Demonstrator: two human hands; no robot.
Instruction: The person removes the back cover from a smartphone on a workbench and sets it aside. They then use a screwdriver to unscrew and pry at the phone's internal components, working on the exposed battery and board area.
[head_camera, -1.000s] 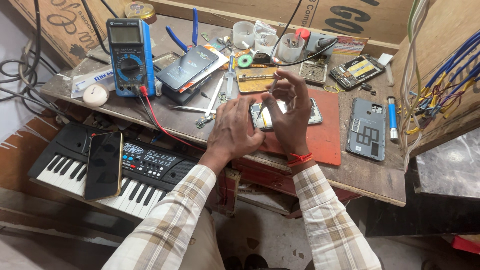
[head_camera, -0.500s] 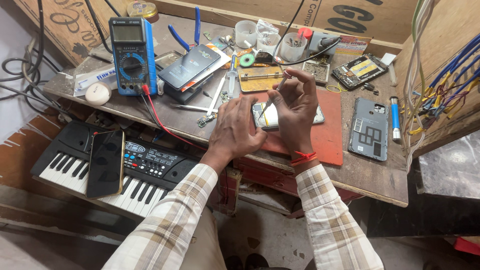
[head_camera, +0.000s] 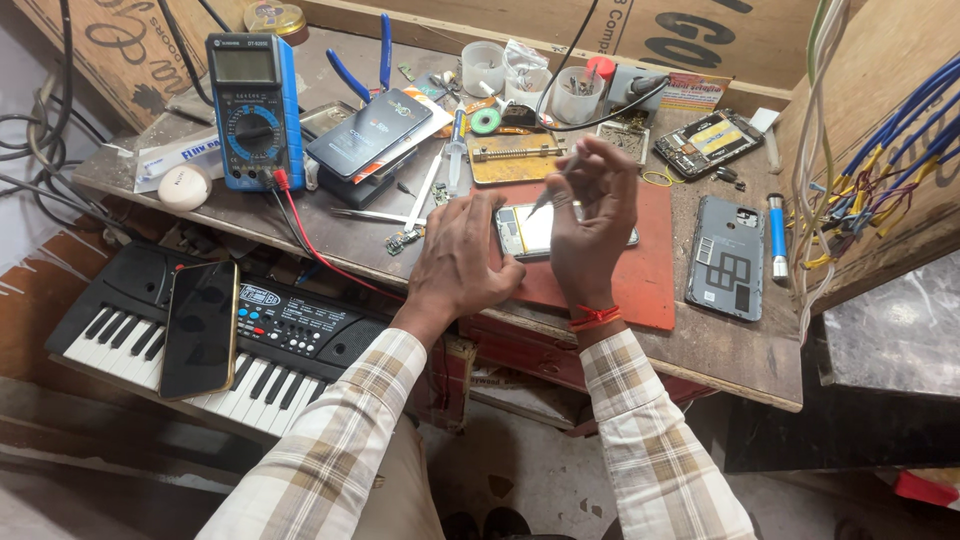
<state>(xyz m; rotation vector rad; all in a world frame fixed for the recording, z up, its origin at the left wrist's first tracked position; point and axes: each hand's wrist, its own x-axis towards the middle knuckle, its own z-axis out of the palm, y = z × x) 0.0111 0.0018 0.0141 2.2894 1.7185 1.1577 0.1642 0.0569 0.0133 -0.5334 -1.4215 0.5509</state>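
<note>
An opened phone (head_camera: 532, 232) lies on a red mat (head_camera: 655, 262) on the workbench. My left hand (head_camera: 464, 262) rests flat on its left end and holds it down. My right hand (head_camera: 590, 222) is raised over the phone, fingers pinched on a thin tool (head_camera: 556, 184) that slants down toward the phone. A red thread band circles my right wrist.
A blue multimeter (head_camera: 254, 108) with a red lead stands at left. Another phone (head_camera: 200, 328) lies on a small keyboard (head_camera: 245, 340). A phone back cover (head_camera: 726, 256), a second opened phone (head_camera: 706, 142), blue pliers (head_camera: 368, 60), small cups and hanging wires (head_camera: 880, 160) crowd the bench.
My right hand has lifted off the phone and now holds the thin tool higher above it. My left hand stays on the phone's left end.
</note>
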